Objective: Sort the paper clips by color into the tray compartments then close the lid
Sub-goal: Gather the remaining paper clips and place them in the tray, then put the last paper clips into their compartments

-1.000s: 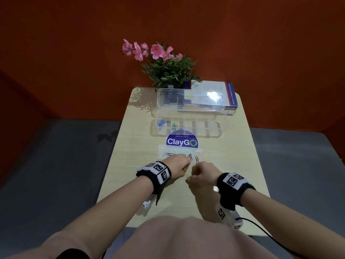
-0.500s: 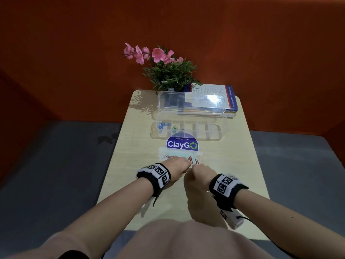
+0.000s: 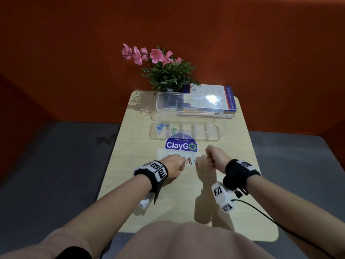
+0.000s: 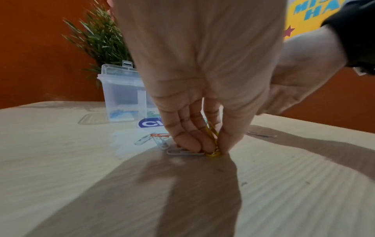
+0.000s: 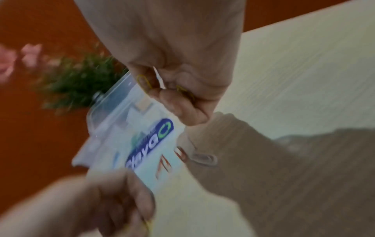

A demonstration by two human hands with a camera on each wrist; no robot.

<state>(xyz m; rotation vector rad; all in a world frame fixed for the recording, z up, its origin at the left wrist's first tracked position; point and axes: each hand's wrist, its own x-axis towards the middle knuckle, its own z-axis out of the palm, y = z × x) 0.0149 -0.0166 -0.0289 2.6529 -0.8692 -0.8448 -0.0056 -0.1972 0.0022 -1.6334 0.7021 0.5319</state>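
Nearest the person, the left hand [image 4: 202, 77] pinched yellow clips [image 4: 212, 141] against the table [image 3: 130, 193], fingertips down beside a silver clip [image 4: 185, 151]. At about two o'clock from it, the right hand [image 3: 214, 157] was raised, its fingers curled round more yellow clips [image 5: 144, 82]. Red clips [image 3: 189, 161] lay between the hands. Farther off at twelve o'clock, the clear tray [image 3: 211, 136] stood with its lid [image 3: 190, 103] open, blue clips [image 3: 160, 126] and green clips [image 3: 173, 128] in its left compartments. The yellow clips would best go together into one vacant compartment, released low to prevent scatter.
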